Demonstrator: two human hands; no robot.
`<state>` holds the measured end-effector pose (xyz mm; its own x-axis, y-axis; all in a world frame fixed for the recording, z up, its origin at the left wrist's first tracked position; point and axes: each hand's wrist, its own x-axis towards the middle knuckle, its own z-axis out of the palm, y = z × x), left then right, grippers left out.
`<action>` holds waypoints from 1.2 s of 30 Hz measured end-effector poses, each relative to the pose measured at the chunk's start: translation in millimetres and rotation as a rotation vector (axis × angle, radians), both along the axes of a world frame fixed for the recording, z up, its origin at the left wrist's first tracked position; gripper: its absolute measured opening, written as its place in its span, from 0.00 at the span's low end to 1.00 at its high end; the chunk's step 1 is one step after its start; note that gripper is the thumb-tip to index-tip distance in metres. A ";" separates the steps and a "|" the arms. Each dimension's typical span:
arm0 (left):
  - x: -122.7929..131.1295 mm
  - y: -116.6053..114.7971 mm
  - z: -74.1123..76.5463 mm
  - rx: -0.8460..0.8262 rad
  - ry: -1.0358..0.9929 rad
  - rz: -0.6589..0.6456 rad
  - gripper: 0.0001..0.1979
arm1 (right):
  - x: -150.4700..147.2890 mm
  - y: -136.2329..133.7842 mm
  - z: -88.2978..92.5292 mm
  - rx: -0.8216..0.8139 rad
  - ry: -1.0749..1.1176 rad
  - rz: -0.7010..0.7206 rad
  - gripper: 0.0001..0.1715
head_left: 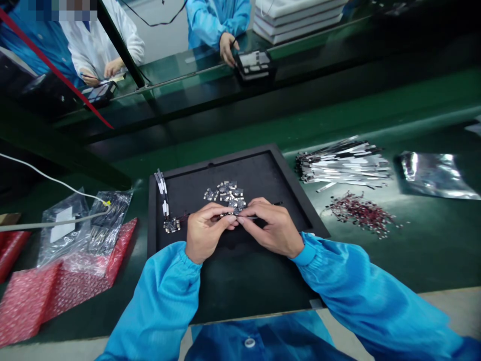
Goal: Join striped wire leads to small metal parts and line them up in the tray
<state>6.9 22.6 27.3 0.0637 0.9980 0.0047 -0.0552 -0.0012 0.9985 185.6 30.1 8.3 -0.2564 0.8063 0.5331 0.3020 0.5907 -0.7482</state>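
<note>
Left hand (206, 233) and right hand (270, 226) meet above a black tray (210, 161), both grips together and clamped on a small circuit board (230, 214). The board is held just above the tray's middle, mostly hidden by the fingertips (240, 213). A thin dark lead (276, 203) shows beyond the right hand; its connection cannot be told from this view.

Tray contents: a loose heap of similar small boards (225, 194) lies just beyond the hands. Near the tray's left wall sit one separate board (172, 225) and a short bundle of flat strips (162, 193), apparently joined, though this is not certain.

Bench (379, 263), green-topped, right of tray: a large bundle of flat metallic strips (343, 163), a scattered pile of small dark-red parts (361, 213), and a silver bag (432, 175). Left of tray: two clear plastic bags of dark parts (108, 220), lying on red bubble wrap (60, 286), with a white cable (48, 173) running toward them.

Across a glass panel (180, 87), a co-worker in a blue sleeve (214, 20) has a hand (227, 47) beside a small dark tray (253, 65). A second co-worker in a white coat (101, 42) works further left. Stacked white trays (296, 20) stand beyond them.
</note>
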 end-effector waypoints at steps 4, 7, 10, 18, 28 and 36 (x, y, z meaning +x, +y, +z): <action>-0.8 0.2 0.6 0.037 0.039 0.001 0.06 | 0.6 0.3 0.5 -0.007 -0.010 0.000 0.06; -1.8 0.3 0.2 0.067 0.071 0.001 0.06 | 0.2 0.2 2.5 0.006 -0.007 -0.002 0.07; -2.8 0.1 -0.6 0.090 0.103 -0.003 0.05 | -0.2 -0.1 4.2 0.011 -0.001 0.000 0.07; -6.6 -1.5 -4.8 0.105 0.203 0.001 0.06 | -0.9 -0.3 2.6 0.006 0.020 0.013 0.05; -5.9 0.1 -1.0 0.127 0.213 0.011 0.06 | 1.4 -1.4 2.3 -0.070 0.045 0.035 0.05; -7.3 0.6 -2.4 0.160 0.189 -0.018 0.04 | 0.8 -1.0 2.2 -0.097 0.052 0.051 0.05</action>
